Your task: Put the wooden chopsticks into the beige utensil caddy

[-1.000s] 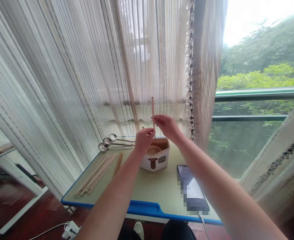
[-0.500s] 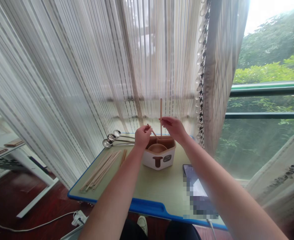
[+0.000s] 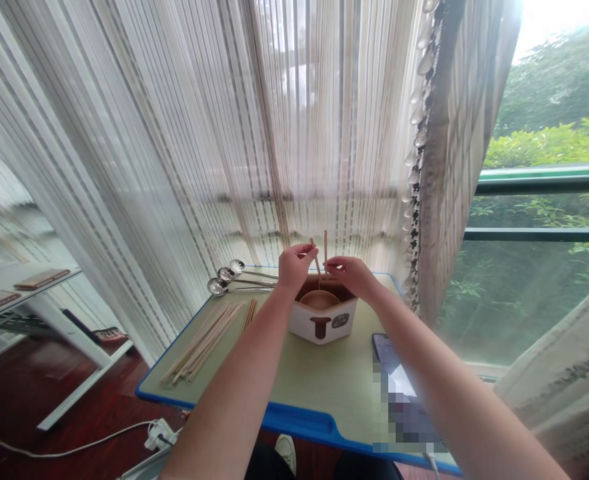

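Observation:
A white and brown holder box [image 3: 321, 325] with inner compartments stands on the table. Above its back left part, my left hand [image 3: 297, 265] pinches a chopstick [image 3: 317, 265] that leans slightly left, its lower end at the compartments. Beside it my right hand [image 3: 348, 272] grips an upright chopstick [image 3: 325, 245], whose lower part is down behind the box's inner wall or hidden by my fingers. Left of the box lie a loose bundle of pale chopsticks [image 3: 201, 343] and a few darker brown chopsticks [image 3: 249, 314]. Three metal ladles [image 3: 237, 267] lie behind them, some slotted.
The table [image 3: 294, 373] has a blue rim. A phone [image 3: 399, 380] with a cable lies under my right forearm. Sheer curtains [image 3: 184, 133] hang right behind the table, a window at right. A second table [image 3: 49, 293] and a power strip [image 3: 160, 433] are at left.
My right hand has moved down with its chopstick, which now stands lower in the box. My left hand has risen slightly, and its chopstick is more upright. The view has shifted a little.

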Available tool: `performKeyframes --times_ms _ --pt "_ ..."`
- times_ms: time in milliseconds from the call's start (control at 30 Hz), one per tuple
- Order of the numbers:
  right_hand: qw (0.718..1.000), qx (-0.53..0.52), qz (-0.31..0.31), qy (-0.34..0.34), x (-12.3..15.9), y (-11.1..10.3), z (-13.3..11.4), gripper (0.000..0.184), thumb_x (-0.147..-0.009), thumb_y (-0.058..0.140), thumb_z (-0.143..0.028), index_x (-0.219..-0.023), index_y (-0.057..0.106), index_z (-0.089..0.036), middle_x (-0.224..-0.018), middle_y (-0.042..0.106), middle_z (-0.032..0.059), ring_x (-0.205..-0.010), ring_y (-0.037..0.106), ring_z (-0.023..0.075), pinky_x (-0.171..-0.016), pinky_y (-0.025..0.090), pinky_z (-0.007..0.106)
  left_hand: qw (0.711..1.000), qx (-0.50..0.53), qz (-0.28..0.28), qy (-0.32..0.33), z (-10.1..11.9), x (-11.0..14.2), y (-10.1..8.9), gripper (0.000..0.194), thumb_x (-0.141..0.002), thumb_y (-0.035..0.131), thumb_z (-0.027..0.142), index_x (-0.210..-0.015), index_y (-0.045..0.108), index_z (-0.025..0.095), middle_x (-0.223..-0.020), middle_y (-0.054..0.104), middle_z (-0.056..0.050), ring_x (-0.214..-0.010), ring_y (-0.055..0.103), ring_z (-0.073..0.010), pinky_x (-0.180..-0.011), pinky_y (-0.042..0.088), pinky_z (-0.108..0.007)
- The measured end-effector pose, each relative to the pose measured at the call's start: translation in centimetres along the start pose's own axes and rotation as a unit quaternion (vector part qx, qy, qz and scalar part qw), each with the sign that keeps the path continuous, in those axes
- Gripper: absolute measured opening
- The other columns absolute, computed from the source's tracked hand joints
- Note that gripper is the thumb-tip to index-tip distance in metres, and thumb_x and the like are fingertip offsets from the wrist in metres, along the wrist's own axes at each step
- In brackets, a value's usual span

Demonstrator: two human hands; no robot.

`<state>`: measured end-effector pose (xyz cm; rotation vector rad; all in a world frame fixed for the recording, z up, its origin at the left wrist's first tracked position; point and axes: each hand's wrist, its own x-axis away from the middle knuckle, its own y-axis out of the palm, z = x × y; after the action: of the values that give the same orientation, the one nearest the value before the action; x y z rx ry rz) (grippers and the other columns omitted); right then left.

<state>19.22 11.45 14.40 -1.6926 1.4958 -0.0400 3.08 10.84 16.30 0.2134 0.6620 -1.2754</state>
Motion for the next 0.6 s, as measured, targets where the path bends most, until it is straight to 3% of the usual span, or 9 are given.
performKeyframes --times_ms 233,600 --pt "0.998 0.059 -0.025 -0.006 0.6 0.3 0.2 0.018 -0.076 0.054 -0.025 -0.085 0.069 -0.023 -0.089 0.068 0.0026 -0.084 0.061 0.0178 -0.077 0.045 0.029 0.997 -0.054 -0.026 0.057 0.3 0.5 0.2 0.022 -0.074 0.06 0.027 -0.091 0.069 0.017 -0.086 0.068 -0.006 -0.071 0.06 -0.0135 -0.07 0.047 -0.028" --pt "0.995 0.08 -0.06 -0.001 -0.2 0.0 -0.6 0.02 -0.077 0.053 -0.032 -0.084 0.07 -0.024 -0.087 0.07 0.0018 -0.08 0.062 0.0185 -0.072 0.044 0.029 0.998 0.017 -0.068 0.006 -0.4 -0.5 0.2 0.025 -0.071 0.062 0.03 -0.09 0.068 0.015 -0.081 0.068 -0.007 -0.068 0.061 -0.0135 -0.069 0.049 -0.028"
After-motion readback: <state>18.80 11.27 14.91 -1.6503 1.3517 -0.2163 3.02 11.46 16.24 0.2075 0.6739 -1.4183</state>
